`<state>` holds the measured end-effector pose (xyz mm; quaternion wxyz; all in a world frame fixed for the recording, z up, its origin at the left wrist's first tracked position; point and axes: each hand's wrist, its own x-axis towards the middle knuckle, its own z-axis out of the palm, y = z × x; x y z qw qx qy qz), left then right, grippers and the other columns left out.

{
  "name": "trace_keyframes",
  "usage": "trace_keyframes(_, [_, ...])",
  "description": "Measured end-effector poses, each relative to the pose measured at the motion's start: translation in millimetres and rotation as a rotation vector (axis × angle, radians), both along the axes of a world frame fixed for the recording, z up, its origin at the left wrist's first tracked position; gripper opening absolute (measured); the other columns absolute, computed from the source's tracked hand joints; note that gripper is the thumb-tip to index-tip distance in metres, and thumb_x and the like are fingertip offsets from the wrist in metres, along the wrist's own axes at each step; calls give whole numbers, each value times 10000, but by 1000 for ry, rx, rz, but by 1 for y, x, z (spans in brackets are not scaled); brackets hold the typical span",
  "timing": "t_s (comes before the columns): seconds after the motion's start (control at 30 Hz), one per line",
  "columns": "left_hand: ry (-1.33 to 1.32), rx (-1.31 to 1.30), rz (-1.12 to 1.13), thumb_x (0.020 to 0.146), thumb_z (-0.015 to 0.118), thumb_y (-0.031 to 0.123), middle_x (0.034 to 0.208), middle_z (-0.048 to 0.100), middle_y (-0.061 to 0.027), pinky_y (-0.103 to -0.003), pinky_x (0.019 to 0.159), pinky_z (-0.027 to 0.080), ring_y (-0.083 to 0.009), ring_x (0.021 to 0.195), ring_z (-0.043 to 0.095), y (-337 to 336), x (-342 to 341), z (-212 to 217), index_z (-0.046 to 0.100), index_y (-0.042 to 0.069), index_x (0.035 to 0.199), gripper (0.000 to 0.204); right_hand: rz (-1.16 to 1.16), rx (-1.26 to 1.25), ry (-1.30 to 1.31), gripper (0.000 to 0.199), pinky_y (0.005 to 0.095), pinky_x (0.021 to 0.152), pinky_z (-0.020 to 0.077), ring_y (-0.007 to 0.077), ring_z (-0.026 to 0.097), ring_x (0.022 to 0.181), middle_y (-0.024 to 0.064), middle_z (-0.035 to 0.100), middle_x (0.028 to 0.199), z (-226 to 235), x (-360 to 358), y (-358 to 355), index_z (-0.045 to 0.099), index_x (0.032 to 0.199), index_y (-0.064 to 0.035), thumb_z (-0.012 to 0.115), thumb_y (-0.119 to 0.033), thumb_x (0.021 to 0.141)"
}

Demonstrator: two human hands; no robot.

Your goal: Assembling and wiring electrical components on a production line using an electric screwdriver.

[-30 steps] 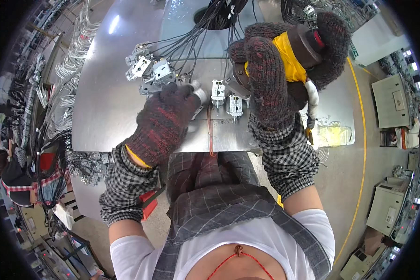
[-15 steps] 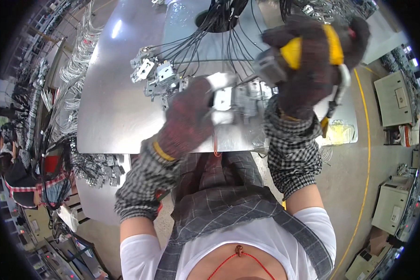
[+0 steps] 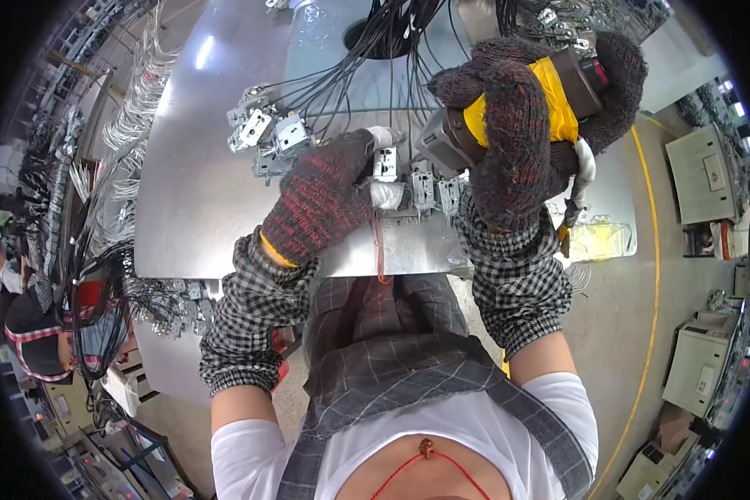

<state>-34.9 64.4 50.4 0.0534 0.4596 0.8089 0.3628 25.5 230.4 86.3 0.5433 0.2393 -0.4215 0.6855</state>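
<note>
My left hand (image 3: 325, 200), in a dark red-flecked knit glove with white-wrapped thumb and fingertip, pinches a small silver metal connector housing (image 3: 385, 165) above the metal table. In my right hand (image 3: 517, 142), gloved alike, is a dark handheld power tool (image 3: 446, 143) with a grey head and yellow tape bands. Its head points left toward the housing; a gap seems to lie between them, and I cannot make out the tip. Several like housings (image 3: 425, 185) stand in a row just right of the held one. Another cluster of housings (image 3: 290, 133) lies left of it, on black cables (image 3: 375, 58).
The metal table (image 3: 196, 208) has a round hole with cables through it. Bundles of white cables (image 3: 137, 125) hang at the left, with more housings (image 3: 179, 308) below. A taped yellow patch (image 3: 600, 240) marks the right corner. A person (image 3: 42, 325) sits far left.
My right hand has turned the tool and drawn its head slightly left and down. My left hand still grips a housing, now nearly still, a little farther left.
</note>
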Motion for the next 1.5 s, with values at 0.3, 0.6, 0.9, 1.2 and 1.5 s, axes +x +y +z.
trace_keyframes(0.3, [30, -12, -4, 755, 783, 336, 982, 657, -161, -398, 758, 543, -322, 886, 674, 1, 0, -9, 583, 64, 1204, 562, -301, 290, -216, 633, 433, 784, 602, 287, 663, 908, 214, 582, 1137, -4, 5, -8, 279, 1441, -90, 614, -66, 904])
trace_keyframes(0.6, [772, -258, 288, 784, 723, 294, 1130, 644, -64, -409, 923, 454, -289, 1060, 578, -43, -27, 7, 594, 207, 1258, 499, -183, 180, -161, 787, 423, 728, 620, 246, 670, 831, 156, 600, 1077, -16, -3, -4, 299, 1443, -131, 698, 85, 800])
trace_keyframes(0.9, [94, 225, 229, 894, 607, 138, 1048, 658, -120, -361, 816, 521, -221, 942, 652, -48, -29, 44, 544, 135, 1320, 430, 255, 67, -31, 629, 465, 782, 606, 286, 661, 949, 177, 586, 1133, -25, -7, 8, 324, 1434, -105, 635, -29, 893])
trace_keyframes(1.2, [36, 210, -49, 809, 720, 93, 1209, 581, -93, -301, 835, 519, -184, 1052, 595, -55, -29, 9, 554, 50, 1289, 510, 88, 259, -234, 525, 393, 847, 575, 262, 628, 1062, 205, 540, 1247, -20, -8, -1, 380, 1393, -46, 596, -222, 948])
trace_keyframes(1.5, [-672, 566, 63, 843, 685, 112, 1186, 582, -82, -303, 889, 498, -166, 994, 596, -30, -7, 7, 498, 8, 1338, 539, -327, 493, -429, 549, 303, 837, 572, 219, 623, 1053, 193, 528, 1268, -10, -6, -6, 403, 1371, -17, 613, -280, 937])
